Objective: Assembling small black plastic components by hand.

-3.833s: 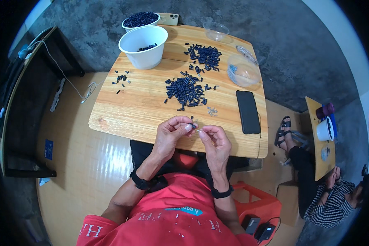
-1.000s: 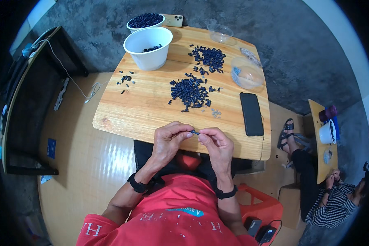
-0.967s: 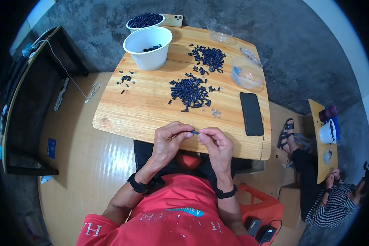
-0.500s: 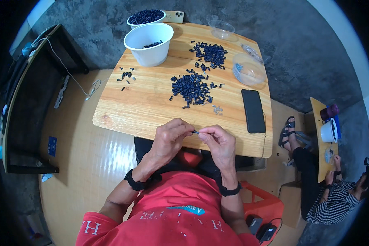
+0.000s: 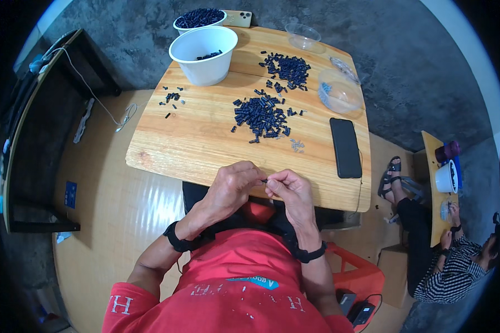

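My left hand (image 5: 234, 185) and my right hand (image 5: 288, 191) meet fingertip to fingertip over the near edge of a wooden table (image 5: 194, 139). Between the pinched fingers sits a tiny dark piece (image 5: 265, 180). Ahead of the hands lies a heap of small dark blue parts (image 5: 259, 115), with a few tiny clear bits (image 5: 297, 145) beside it. A second heap (image 5: 288, 68) lies farther back.
A white bowl (image 5: 204, 48) and a second bowl full of dark parts (image 5: 198, 18) stand at the far left. Clear plastic cups (image 5: 339, 94) and a black phone (image 5: 345, 147) lie to the right. Another person (image 5: 455, 261) sits at a small table to the right.
My hands stay joined at the table's near edge, fingers working the small piece. The view has shifted slightly; the heaps and bowls have not moved.
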Tool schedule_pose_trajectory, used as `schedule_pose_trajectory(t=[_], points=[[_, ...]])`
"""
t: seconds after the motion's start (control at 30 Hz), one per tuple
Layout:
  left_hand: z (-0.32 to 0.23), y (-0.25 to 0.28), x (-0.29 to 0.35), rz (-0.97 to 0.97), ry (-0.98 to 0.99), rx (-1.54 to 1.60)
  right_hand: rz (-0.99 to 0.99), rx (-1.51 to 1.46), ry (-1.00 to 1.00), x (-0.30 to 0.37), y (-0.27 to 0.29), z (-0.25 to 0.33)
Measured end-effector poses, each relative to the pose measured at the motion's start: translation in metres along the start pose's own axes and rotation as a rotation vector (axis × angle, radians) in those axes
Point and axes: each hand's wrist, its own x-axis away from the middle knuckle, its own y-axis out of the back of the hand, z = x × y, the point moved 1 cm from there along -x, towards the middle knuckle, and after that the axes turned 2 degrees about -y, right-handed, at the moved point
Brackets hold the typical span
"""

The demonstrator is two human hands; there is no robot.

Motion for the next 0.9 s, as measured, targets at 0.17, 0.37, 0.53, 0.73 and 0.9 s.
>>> schedule_pose_trajectory(t=[0.17, 0.37, 0.53, 0.73, 0.9], points=[[-0.0072, -0.0046, -0.0038, -0.175, 0.12, 0.083, -0.03, -0.134, -0.012, -0.005, -0.0014, 0.0018], [-0.0058, -0.0035, -0.0015, -0.208, 0.15, 0.106, -0.009, -0.074, -0.035, -0.0023, -0.0033, 0.0049], [-0.0068, -0.0011, -0.0012, -0.19, 0.213, 0.126, 0.016, -0.069, -0.017, -0.0005, -0.0018, 0.0088], [-0.0073, -0.0025, 0.0002, -0.15, 0.24, 0.219, 0.037, -0.126, -0.012, -0.0009, 0.0006, 0.0063], [-0.0055, -0.0041, 0.0028, -0.147, 0.278, 0.268, 0.044, -0.18, -0.048, 0.0002, -0.0014, 0.0066]])
